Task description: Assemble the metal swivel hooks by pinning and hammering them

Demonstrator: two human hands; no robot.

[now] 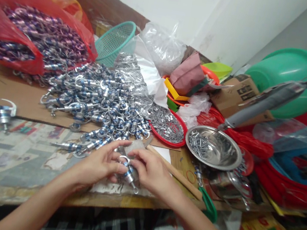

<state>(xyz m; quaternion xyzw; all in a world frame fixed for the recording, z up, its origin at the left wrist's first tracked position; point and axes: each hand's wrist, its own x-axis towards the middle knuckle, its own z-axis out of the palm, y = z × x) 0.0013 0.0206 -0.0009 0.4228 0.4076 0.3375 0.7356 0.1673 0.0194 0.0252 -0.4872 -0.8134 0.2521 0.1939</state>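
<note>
A metal swivel clip (130,174) is held between the left hand (100,163) and the right hand (151,172) at the near edge of the workbench (5,81). Directly behind the hands, a heap of clips (99,101) is spread over the bench. A plastic bag of clips (33,36) is placed behind and left of that heap, with a mesh basket (114,42) to its right. A tray of small parts (168,125) is set right of the heap, and a metal bowl (214,147) lies further right. A wooden stick (174,172) is laid just right of the right hand.

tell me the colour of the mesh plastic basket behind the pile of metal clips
Teal green mesh plastic basket, clearest in the head view.
</note>
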